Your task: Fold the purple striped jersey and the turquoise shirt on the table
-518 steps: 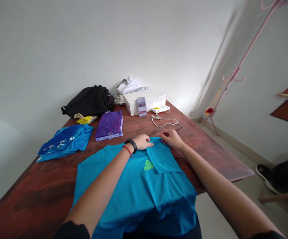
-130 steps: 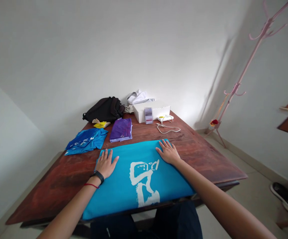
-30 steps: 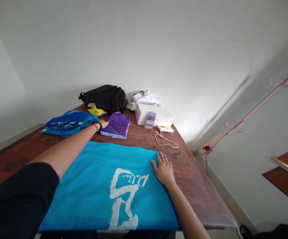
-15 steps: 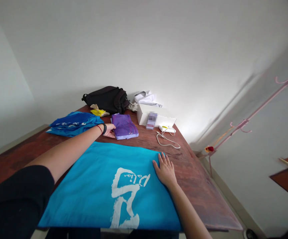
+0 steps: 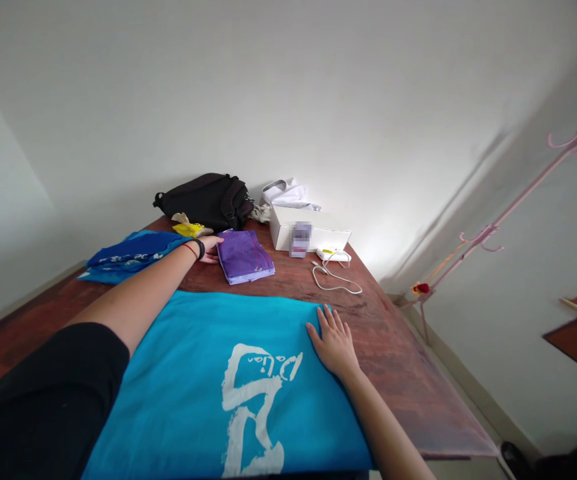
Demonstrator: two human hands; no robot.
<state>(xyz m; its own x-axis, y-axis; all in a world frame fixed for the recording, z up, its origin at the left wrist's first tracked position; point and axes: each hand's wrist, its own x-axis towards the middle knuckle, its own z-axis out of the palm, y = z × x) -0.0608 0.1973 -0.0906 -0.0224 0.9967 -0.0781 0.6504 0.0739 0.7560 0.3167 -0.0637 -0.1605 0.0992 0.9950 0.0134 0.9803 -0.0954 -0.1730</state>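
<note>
A large bright blue cloth piece with white brush-stroke lettering reading "Dalian" lies flat across the front of the table. My right hand rests on its far right corner, palm down and fingers spread. Farther out, my left hand touches the left edge of a folded purple cloth, its thumb apart from the other fingers. The undersides of those fingers are partly hidden. Just left of that wrist is a pile of darker blue cloth with white print, partly covered by my forearm.
At the back of the brown wooden table stand a black backpack, a yellow item and a white box with white cloth behind. A white device has a looped cable. A pink coat rack leans at right.
My left hand has slid away from me along the purple cloth's left edge, toward its far corner. My right hand stays on the blue cloth. The view has shifted slightly.
</note>
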